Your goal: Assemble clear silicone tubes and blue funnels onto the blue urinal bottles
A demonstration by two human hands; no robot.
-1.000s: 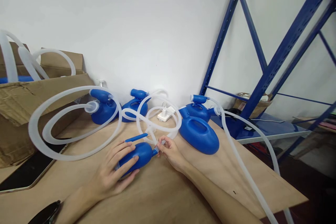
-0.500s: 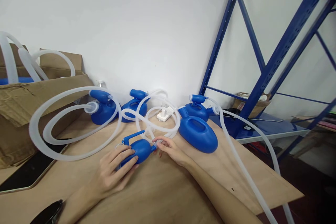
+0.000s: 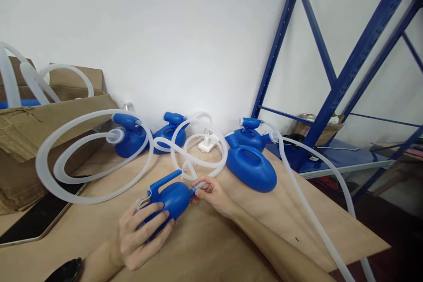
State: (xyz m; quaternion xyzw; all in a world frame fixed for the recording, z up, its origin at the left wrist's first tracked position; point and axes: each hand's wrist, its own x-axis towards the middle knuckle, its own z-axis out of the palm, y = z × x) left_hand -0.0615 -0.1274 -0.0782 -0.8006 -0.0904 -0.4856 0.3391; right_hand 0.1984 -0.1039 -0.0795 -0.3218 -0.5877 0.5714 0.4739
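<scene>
My left hand [image 3: 142, 233] is wrapped round a blue plastic urinal head [image 3: 176, 200], a rounded hollow piece tapering to a narrow spout. A straight blue arm [image 3: 167, 179] stands up from its wider end. In my right hand [image 3: 214, 196], thumb and fingers pinch the clear hose end [image 3: 198, 186] at the spout. How far it is seated on the spout is hidden by the fingers. Behind the hands lies a coiled translucent hose [image 3: 220, 165]. To the right, a blue urinal bottle [image 3: 253, 172] with a handle hole rests on its side.
More blue urinal bottles with hoses stand along the wall, including one [image 3: 130, 143] at left. A cardboard box [image 3: 59, 130] holds more hoses. A dark tablet [image 3: 36, 216] lies at left, a white plug adapter [image 3: 206, 143] at the back. Blue shelving [image 3: 330, 97] rises beyond the table's right edge.
The urinal head has come slightly closer and tilted, its spout end higher toward my right hand. My left hand has shifted down and left, and my right fingers pinch the hose end more closely.
</scene>
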